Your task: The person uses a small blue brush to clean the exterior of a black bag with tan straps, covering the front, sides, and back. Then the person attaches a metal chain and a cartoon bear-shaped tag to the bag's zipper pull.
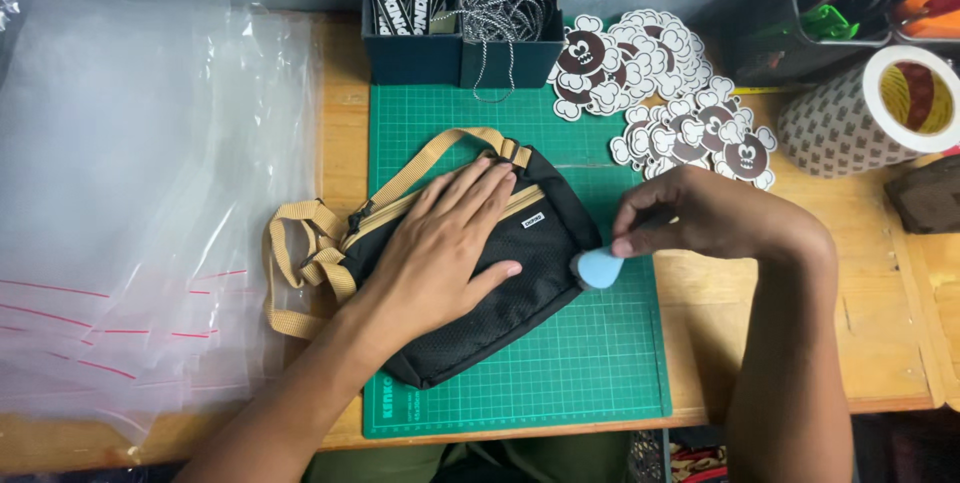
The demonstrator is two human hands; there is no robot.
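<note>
A small black mesh bag (520,293) with tan zipper trim and a tan strap (300,263) lies on a green cutting mat (580,363). My left hand (440,243) rests flat on top of the bag, fingers spread. My right hand (690,213) is beside the bag's right end, pinching a small light-blue rounded piece (598,268) that touches the bag's edge.
A stack of clear plastic bags (130,193) with red seal lines covers the left of the wooden table (890,343). A dark box (460,18) at the back holds tags and cord. Flower-shaped stickers (650,83), a roll of printed tape (880,108) and a pen holder (850,3) lie right.
</note>
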